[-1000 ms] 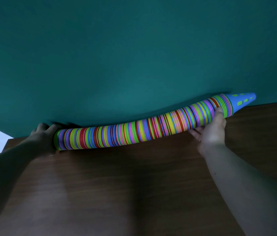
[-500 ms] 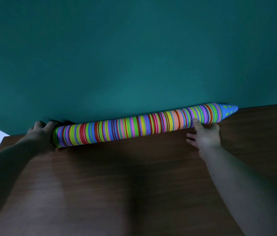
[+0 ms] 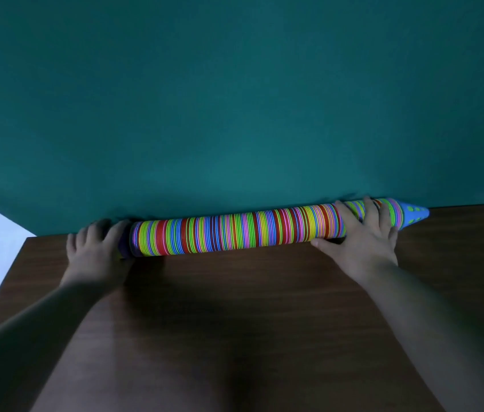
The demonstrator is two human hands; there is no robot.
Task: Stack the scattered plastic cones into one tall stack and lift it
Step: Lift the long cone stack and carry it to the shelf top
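The stack of cones (image 3: 234,231) is laid on its side along the far edge of the table (image 3: 234,322), right up against the green wall (image 3: 234,99). It runs across the middle of the frame, from left of centre to the right side. The wall is likely used as a stop, so that the long stack cannot roll away. No loose cones are seen, so the stacking is judged to be done. The blue cone (image 3: 413,217) at the right end points to the right and is not covered.

The right hand (image 3: 362,236) is laid over the stack near its right end. Its fingers are curled over the back and the thumb is pressed on the front, so the stack is gripped there. The left hand (image 3: 95,251) is cupped against the wide end at the left. It cannot be told if that end is gripped or only pushed.

The two ends are probably held so that the cones are squeezed tight together. The stack is not yet lifted; the table is touched all along it. A stack so long may sag or come apart when it is lifted by its ends.
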